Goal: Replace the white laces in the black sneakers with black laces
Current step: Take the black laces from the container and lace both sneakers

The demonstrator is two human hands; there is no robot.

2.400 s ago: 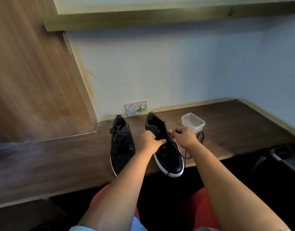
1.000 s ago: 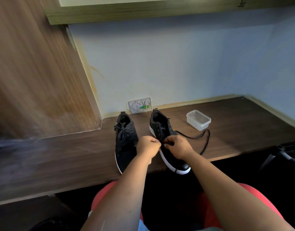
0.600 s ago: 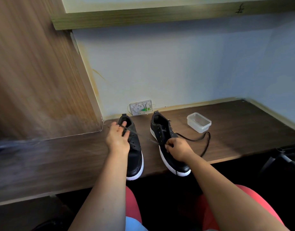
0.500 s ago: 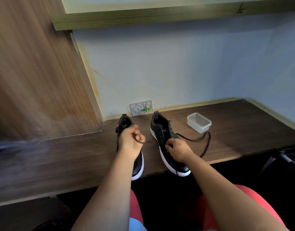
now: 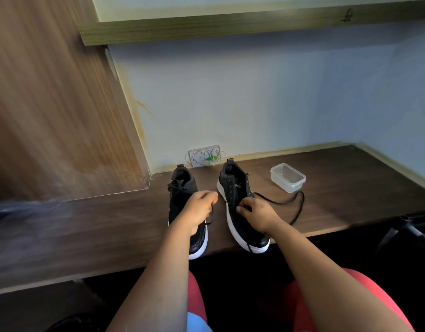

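Observation:
Two black sneakers with white soles stand on the dark wooden desk (image 5: 350, 188), toes toward me. The left sneaker (image 5: 182, 195) is laced in black, with a bow near its collar. The right sneaker (image 5: 235, 190) is partly laced. My left hand (image 5: 198, 212) hovers over the left sneaker and pinches one end of the black lace (image 5: 295, 204), which hangs in a loop below the fingers. My right hand (image 5: 257, 213) rests on the right sneaker's vamp and pinches the lace at the eyelets. The lace's other end trails right across the desk.
A clear plastic container (image 5: 287, 177) sits on the desk right of the sneakers. A wall socket plate (image 5: 204, 158) is behind them. A wooden panel (image 5: 51, 116) rises at the left. The desk's front edge runs just under the sneaker toes. A dark chair part (image 5: 408, 226) is at right.
My left hand left the right sneaker, swung out to the left sneaker's collar pulling the lace end, then came back toward the middle. My right hand stayed on the right sneaker.

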